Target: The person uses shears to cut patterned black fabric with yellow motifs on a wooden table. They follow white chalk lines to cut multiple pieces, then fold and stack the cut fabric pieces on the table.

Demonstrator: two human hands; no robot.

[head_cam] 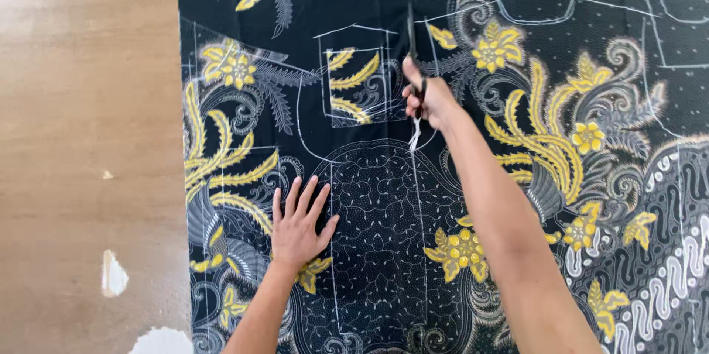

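Brown wooden floor (pixel 81 103) under black-and-yellow patterned fabric (pixel 517 199), left hand (pixel 298 230) flat, fingers spread, holding nothing, right hand (pixel 428 99) closed around scissors (pixel 413 51) along a chalk line; risk: cloth shifts beyond the pinning palm, cut drifts off-line.

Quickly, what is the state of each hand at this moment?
Left hand: open, fingers spread, pressed flat on the black and yellow batik fabric.
Right hand: closed around scissors, blades pointing away along a chalk line.
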